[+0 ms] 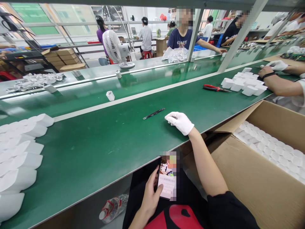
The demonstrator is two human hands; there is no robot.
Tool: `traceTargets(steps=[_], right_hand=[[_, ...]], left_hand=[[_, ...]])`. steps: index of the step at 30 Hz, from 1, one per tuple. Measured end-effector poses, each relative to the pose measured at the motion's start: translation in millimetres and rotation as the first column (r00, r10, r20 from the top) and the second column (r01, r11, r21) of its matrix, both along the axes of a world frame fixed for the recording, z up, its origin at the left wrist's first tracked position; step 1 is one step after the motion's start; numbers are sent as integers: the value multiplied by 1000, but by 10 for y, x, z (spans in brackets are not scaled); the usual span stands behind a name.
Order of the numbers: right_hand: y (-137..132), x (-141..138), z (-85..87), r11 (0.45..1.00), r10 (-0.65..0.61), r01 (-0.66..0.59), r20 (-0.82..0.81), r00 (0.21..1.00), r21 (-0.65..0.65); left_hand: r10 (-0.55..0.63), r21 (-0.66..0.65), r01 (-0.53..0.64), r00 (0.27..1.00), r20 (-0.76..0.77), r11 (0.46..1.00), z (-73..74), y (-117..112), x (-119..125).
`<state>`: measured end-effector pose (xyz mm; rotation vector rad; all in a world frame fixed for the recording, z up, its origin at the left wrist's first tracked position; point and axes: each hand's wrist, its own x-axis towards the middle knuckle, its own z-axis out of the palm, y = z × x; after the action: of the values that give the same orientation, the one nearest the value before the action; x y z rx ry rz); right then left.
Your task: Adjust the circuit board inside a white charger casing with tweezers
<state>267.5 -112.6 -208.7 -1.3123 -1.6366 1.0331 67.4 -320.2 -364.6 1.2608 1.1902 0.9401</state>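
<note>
left hand [150,194] grips phone [166,183], bottom centre | gloved right hand [180,121] loosely curled, holding nothing, on green belt [100,149] near tweezers [153,113]

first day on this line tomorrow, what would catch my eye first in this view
The person's gloved right hand rests on the green conveyor table beside black tweezers, while the bare left hand holds a phone below the table edge. White plastic housings crowd the left end, and an open cardboard box of white parts stands at the right.
</note>
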Motion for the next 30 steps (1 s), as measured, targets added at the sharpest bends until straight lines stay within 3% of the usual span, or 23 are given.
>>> traceTargets(steps=[6,9,14,18,30], right_hand=[[6,3,-15,1000,3,-3,-3,1000,4],[9,7,-26,1000,4,-4,0,1000,7],[19,17,-43,1000,7,-7,3,1000,11],[10,10,-28,1000,7,-7,-2,1000,4],[9,2,-22,1000,1,-1,-7,1000,-1]], left_hand=[[57,101,-25,945,-322,995,128,-19,227],[73,91,-42,930,-362,995,152,-19,288],[-41,113,63,982,-186,992,15,-18,89],[-73,19,72,997,31,997,-95,-19,-46],[40,-32,-39,999,30,999,-3,3,15]])
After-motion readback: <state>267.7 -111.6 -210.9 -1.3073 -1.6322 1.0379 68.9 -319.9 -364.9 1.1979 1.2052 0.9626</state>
